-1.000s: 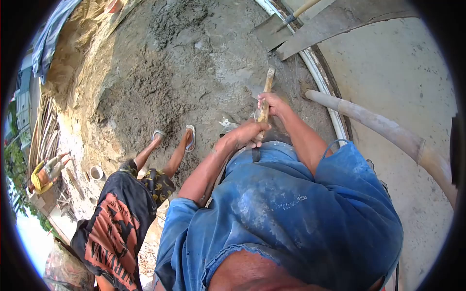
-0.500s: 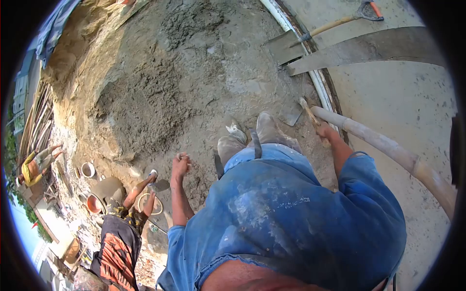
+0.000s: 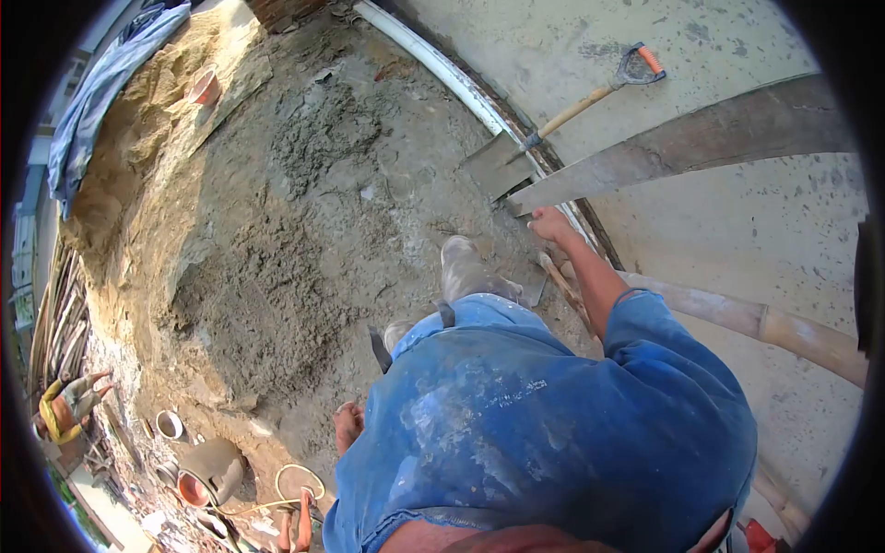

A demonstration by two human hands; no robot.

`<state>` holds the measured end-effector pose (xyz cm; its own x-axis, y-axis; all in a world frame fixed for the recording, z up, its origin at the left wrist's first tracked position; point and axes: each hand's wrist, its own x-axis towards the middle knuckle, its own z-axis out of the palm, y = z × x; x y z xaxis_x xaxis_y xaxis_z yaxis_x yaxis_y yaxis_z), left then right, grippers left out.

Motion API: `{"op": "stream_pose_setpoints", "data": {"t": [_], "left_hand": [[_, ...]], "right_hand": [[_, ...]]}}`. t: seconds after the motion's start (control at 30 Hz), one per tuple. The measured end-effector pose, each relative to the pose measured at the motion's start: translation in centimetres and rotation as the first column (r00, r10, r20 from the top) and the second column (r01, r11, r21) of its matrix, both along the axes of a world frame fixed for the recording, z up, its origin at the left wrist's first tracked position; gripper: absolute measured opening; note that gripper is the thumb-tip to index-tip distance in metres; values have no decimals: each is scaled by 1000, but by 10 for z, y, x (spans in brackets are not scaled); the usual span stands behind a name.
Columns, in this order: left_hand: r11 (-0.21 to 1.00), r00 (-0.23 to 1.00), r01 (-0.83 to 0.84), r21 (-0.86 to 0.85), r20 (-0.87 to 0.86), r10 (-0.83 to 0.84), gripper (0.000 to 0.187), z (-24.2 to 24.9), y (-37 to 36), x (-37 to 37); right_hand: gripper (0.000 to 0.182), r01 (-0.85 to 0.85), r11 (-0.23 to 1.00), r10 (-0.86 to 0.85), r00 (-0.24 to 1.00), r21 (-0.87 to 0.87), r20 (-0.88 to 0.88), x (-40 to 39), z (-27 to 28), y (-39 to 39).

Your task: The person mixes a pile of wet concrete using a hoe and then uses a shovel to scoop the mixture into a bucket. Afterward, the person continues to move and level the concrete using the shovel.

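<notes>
My right hand (image 3: 550, 224) reaches forward with its fingers curled at the lower end of a long grey board (image 3: 682, 143). Just beyond the fingers, a shovel (image 3: 502, 164) with a wooden shaft and orange grip leans on the wall. Under my right forearm, a short wooden-handled tool (image 3: 564, 288) rests by a bamboo pole (image 3: 710, 306), its flat blade partly hidden by my leg. My left hand (image 3: 348, 424) hangs low beside my blue shirt, fingers curled, with nothing visible in them. Wet grey mortar (image 3: 267, 276) spreads before my feet.
A pale wall (image 3: 737, 221) rises on the right, with a white pipe (image 3: 433, 60) along its foot. Sand (image 3: 138, 157) is heaped at left under a blue tarp (image 3: 101, 101). Bowls, a hose (image 3: 300, 475) and two people, one mostly cut off, are at lower left.
My right hand has let go of the wooden-handled tool and moved forward to the board's end. My left hand has drawn back toward my body. The view has shifted, and the nearby person is mostly out of frame.
</notes>
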<state>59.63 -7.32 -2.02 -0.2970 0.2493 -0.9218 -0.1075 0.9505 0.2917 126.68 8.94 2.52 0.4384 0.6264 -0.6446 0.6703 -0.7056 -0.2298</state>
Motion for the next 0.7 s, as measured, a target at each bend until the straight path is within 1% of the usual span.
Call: {"op": "stream_pose_setpoints", "data": {"t": [0.07, 0.1, 0.13, 0.17, 0.2, 0.23, 0.27, 0.3, 0.33, 0.37, 0.4, 0.43, 0.47, 0.5, 0.53, 0.57, 0.6, 0.63, 0.67, 0.7], "left_hand": [[1000, 999, -30, 6, 14, 30, 22, -15, 17, 5], [999, 999, -46, 7, 16, 46, 23, -21, 28, 5], [999, 999, -36, 28, 16, 35, 23, -39, 42, 9], [989, 996, -88, 118, -17, 91, 25, -59, 56, 12], [976, 987, -134, 173, -64, 147, 28, -53, 53, 7], [981, 985, -131, 144, -92, 145, 28, -32, 53, 6], [979, 989, 128, 161, -98, -113, 28, -26, 74, 19], [916, 932, 360, 176, -108, -346, 29, -19, 92, 36], [936, 961, 276, 218, -27, -277, 28, 17, 112, 64], [951, 977, 186, 248, 58, -206, 28, 71, 140, 107], [986, 988, 118, 119, 89, -129, 27, 102, 164, 130], [996, 996, 8, 92, 87, -16, 26, 96, 164, 128], [995, 998, 13, 94, 65, -19, 25, 110, 175, 134], [998, 1000, 17, 65, -21, -16, 24, 115, 184, 138], [997, 999, 30, 77, -34, -27, 23, 115, 186, 136], [997, 999, 5, 72, -51, -1, 23, 114, 189, 136], [998, 998, -1, 65, -61, 5, 23, 115, 190, 136], [998, 997, -34, 62, -64, 38, 23, 116, 188, 136], [998, 999, -16, 68, -35, 19, 23, 118, 188, 135], [997, 1000, 7, 77, -6, -7, 22, 119, 189, 133]], "right_hand": [[37, 143, 989, -140, 989, 50, -43, 36, 4, 63], [41, 114, 988, -118, 992, 102, 33, 62, -9, 90], [46, 83, 984, -102, 988, 158, 116, 100, -20, 120], [47, 188, 931, -235, 964, 312, 122, 134, -20, 146], [49, 286, 861, -360, 927, 421, 108, 162, -21, 148], [52, 411, 779, -514, 851, 473, 107, 201, -19, 162], [59, 526, 629, -705, 696, 573, 135, 216, 20, 176], [68, 698, 364, -882, 472, 617, -13, 226, 71, 190], [74, 675, 206, -965, 258, 709, 35, 246, 95, 200], [73, 685, -15, -999, 25, 729, -44, 261, 116, 209], [75, 718, -183, -980, -81, 672, -180, 284, 120, 212], [74, 731, -355, -929, -347, 583, -130, 390, 54, 199], [65, 770, -393, -897, -200, 503, -394, 298, 135, 223], [51, 893, -104, -848, 150, 438, -509, 417, 55, 187], [45, 878, -115, -795, 199, 465, -572, 385, 82, 201], [45, 809, -103, -706, 350, 578, -616, 340, 109, 208], [45, 819, -56, -693, 380, 571, -613, 355, 98, 206], [44, 835, -143, -656, 322, 532, -682, 379, 80, 197], [44, 842, -236, -610, 259, 484, -748, 391, 70, 197], [44, 847, -221, -604, 271, 484, -750, 395, 69, 202]]}}
